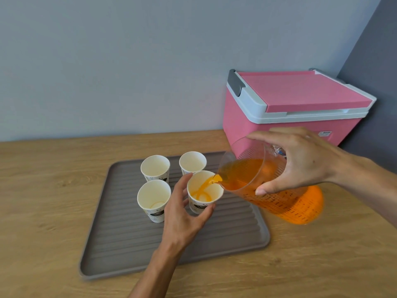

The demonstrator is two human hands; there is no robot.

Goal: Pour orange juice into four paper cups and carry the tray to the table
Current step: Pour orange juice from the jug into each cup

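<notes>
Several white paper cups stand in a square on a grey ribbed tray [120, 250]. My right hand [300, 160] grips a clear measuring jug [279, 190] of orange juice, tilted to the left. A thin stream runs from its spout into the front right cup [205, 191], where juice swirls at the bottom. My left hand [184, 214] is wrapped around that cup from the front, thumb on its right side. The front left cup [153, 196], back left cup [155, 167] and back right cup [192, 162] hold no juice.
The tray lies on a wooden counter [43, 190] against a pale grey wall. A pink cooler box [290, 104] with a white rim and closed lid stands at the back right, just behind the jug. A dark wall closes the right side.
</notes>
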